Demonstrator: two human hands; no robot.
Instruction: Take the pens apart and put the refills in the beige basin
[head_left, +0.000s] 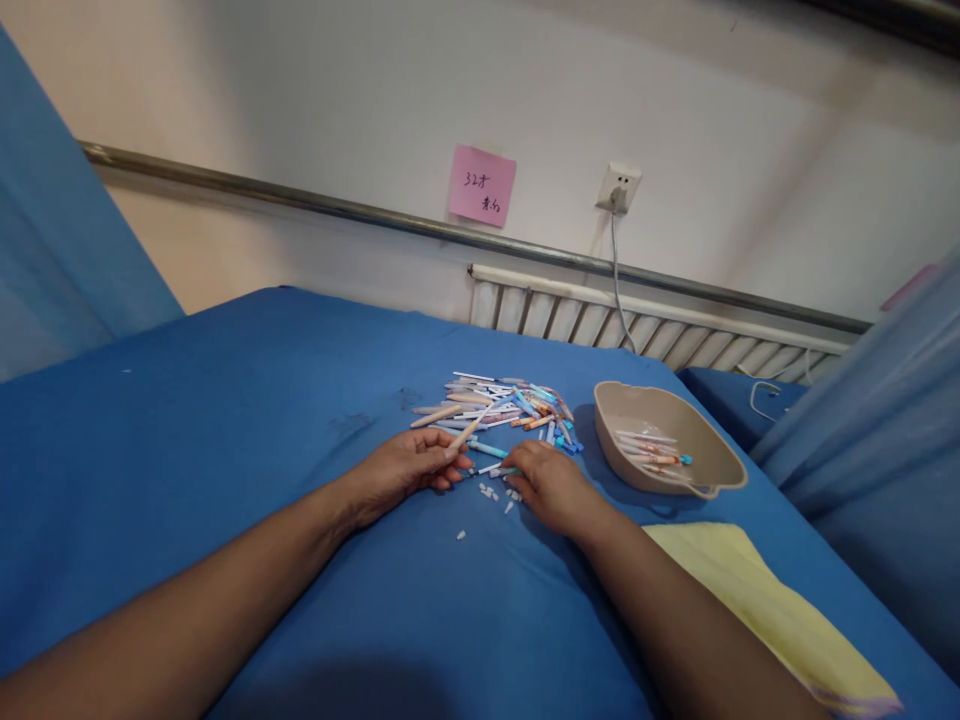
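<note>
My left hand (412, 465) is closed in a pinch on a beige pen barrel (466, 433), which tilts up to the right and has a thin white tip. My right hand (551, 482) has its fingers bent round a short, pale, pen-like piece (504, 471), partly hidden by the fingertips. A light-blue pen (487, 450) lies between the hands. Just beyond them spreads a pile of pen parts (480, 395) in beige, white, orange and blue. Several small white plugs (489, 492) are scattered on the blue cloth in front of my fingers.
On the right stands a beige plastic basin (712, 450) with several pens (652, 450) in it. A yellow cloth (739, 580) lies near my right forearm. Behind the blue-covered table (225, 400) are a radiator (570, 318), a metal rail (345, 208) and a plugged socket (619, 188).
</note>
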